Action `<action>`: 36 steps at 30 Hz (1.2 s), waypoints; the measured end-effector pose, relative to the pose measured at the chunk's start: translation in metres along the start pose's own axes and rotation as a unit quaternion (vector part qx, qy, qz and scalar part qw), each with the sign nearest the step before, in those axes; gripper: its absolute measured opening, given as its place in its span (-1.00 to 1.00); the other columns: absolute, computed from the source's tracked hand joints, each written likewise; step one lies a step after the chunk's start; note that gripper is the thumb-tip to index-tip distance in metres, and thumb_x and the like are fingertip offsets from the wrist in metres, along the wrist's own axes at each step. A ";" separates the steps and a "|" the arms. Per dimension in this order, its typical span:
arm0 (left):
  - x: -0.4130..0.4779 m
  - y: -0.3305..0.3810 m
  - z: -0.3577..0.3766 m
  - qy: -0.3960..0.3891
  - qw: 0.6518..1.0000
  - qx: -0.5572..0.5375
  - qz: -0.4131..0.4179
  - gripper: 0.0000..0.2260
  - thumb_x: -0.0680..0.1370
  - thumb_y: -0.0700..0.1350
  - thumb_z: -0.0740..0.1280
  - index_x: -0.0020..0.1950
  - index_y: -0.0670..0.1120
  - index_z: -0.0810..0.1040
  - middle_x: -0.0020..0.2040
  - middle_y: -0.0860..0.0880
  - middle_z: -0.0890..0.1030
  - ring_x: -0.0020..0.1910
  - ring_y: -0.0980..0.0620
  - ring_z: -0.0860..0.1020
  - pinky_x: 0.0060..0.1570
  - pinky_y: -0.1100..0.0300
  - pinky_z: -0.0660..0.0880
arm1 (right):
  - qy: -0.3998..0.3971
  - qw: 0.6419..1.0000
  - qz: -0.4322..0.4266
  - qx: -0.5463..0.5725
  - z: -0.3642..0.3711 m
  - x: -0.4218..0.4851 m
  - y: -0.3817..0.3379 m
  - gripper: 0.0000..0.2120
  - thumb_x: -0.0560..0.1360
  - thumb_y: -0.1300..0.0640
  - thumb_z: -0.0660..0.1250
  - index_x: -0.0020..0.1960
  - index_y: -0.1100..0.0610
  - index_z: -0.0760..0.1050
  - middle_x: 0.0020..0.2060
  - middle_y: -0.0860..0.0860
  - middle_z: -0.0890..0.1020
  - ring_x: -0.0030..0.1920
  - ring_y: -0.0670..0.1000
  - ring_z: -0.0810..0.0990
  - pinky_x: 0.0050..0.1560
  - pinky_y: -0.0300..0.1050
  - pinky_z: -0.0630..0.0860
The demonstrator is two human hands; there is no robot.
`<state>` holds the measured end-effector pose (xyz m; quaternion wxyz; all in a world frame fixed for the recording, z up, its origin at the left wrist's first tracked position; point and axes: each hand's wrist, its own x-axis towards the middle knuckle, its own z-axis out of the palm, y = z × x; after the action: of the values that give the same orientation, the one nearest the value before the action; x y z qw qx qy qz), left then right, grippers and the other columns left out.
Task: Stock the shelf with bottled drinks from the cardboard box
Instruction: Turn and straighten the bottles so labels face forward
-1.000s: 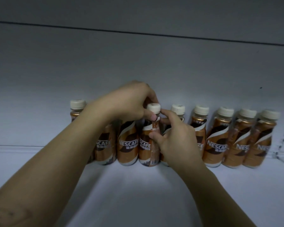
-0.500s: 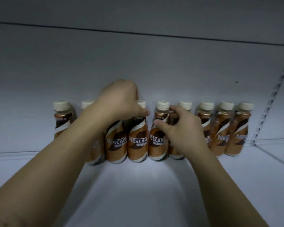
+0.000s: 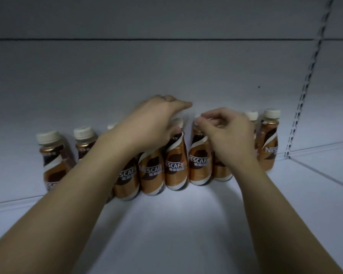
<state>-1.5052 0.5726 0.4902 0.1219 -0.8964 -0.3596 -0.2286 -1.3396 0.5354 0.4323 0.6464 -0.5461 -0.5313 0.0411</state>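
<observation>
Several brown Nescafe bottles with cream caps stand in a row (image 3: 174, 165) against the back wall of the white shelf (image 3: 166, 224). My left hand (image 3: 152, 123) hovers palm down over the caps in the middle of the row, fingers loosely spread and holding nothing. My right hand (image 3: 228, 133) is just to its right, thumb and forefinger pinched at the cap of one bottle (image 3: 200, 163). That hand hides the bottles behind it. The cardboard box is out of view.
Two bottles (image 3: 53, 159) stand a little apart at the row's left end. A slotted metal upright (image 3: 303, 95) runs down the back wall at the right, just past the last bottle (image 3: 268, 141). Bare shelf surface lies in front of the row.
Both hands have risen from the bottle bodies to cap height. My left hand has let go and spread. The view has swung, so the row sits further right.
</observation>
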 end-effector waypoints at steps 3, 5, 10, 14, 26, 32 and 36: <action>0.018 0.006 0.004 -0.027 0.999 -0.010 -0.031 -0.73 0.52 -0.08 0.37 0.21 0.04 0.57 0.15 -0.01 0.61 0.09 -0.01 0.54 -0.02 0.14 0.44 | -0.028 0.999 -0.004 -0.040 0.003 -0.001 0.004 -0.87 0.45 0.01 0.44 -0.01 -0.04 0.60 -0.34 -0.09 0.64 -0.37 -0.15 0.62 -0.33 -0.16 0.60; 0.024 0.005 0.005 -0.022 0.998 -0.027 -0.053 -0.79 0.48 -0.07 0.42 0.12 0.01 0.61 0.05 -0.01 0.63 -0.02 0.02 0.57 -0.08 0.16 0.48 | -0.007 0.998 0.013 -0.059 -0.003 0.003 0.009 -0.81 0.44 0.02 0.44 0.05 -0.03 0.58 -0.26 -0.08 0.65 -0.26 -0.11 0.64 -0.19 -0.06 0.64; 0.019 0.001 0.009 0.029 0.997 -0.042 -0.053 -0.74 0.45 -0.01 0.46 0.11 -0.04 0.64 0.01 -0.03 0.66 -0.11 0.05 0.56 -0.17 0.23 0.39 | -0.022 0.993 0.039 -0.110 -0.008 0.003 0.013 -0.59 0.35 -0.09 0.51 0.13 0.02 0.56 -0.17 -0.11 0.63 -0.15 -0.13 0.62 -0.08 -0.06 0.63; 0.018 0.005 0.014 0.043 0.996 -0.046 -0.068 -0.72 0.47 0.00 0.43 0.13 -0.08 0.63 0.04 -0.07 0.66 -0.04 -0.02 0.59 -0.09 0.16 0.47 | -0.078 0.982 0.045 -0.168 -0.004 -0.001 0.012 -0.58 0.35 -0.09 0.51 0.13 0.07 0.57 -0.15 -0.04 0.66 -0.18 -0.03 0.64 -0.07 0.02 0.63; 0.025 0.011 0.017 0.018 0.996 -0.092 0.011 -0.55 0.51 -0.03 0.37 0.39 0.00 0.42 0.21 -0.03 0.56 0.13 0.02 0.51 0.13 0.07 0.46 | -0.083 0.989 0.105 -0.066 0.003 -0.002 0.019 -0.68 0.37 0.10 0.52 0.10 0.10 0.59 -0.15 -0.07 0.69 -0.09 -0.06 0.65 -0.01 0.01 0.62; 0.035 0.022 0.037 0.079 0.995 -0.052 -0.004 -0.72 0.47 0.05 0.39 0.16 0.05 0.59 0.01 -0.04 0.59 0.00 -0.07 0.53 -0.05 -0.01 0.50 | -0.156 0.978 0.135 0.031 -0.005 0.000 0.020 -0.66 0.45 0.24 0.43 0.22 0.17 0.54 -0.07 0.02 0.72 -0.13 0.00 0.70 -0.09 -0.03 0.65; 0.033 0.022 0.038 0.091 0.994 -0.062 -0.016 -0.70 0.45 0.09 0.40 0.15 0.05 0.60 0.01 -0.02 0.59 -0.03 -0.04 0.54 -0.08 0.03 0.49 | -0.075 0.994 0.085 -0.003 -0.019 0.007 0.004 -0.65 0.45 0.13 0.45 0.21 0.12 0.54 -0.13 -0.02 0.70 -0.47 -0.04 0.65 -0.37 -0.16 0.61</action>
<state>-1.4563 0.5915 0.4726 0.0949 -0.8721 -0.3463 -0.3324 -1.3199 0.5289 0.4369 0.5968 -0.5867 -0.5303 0.1352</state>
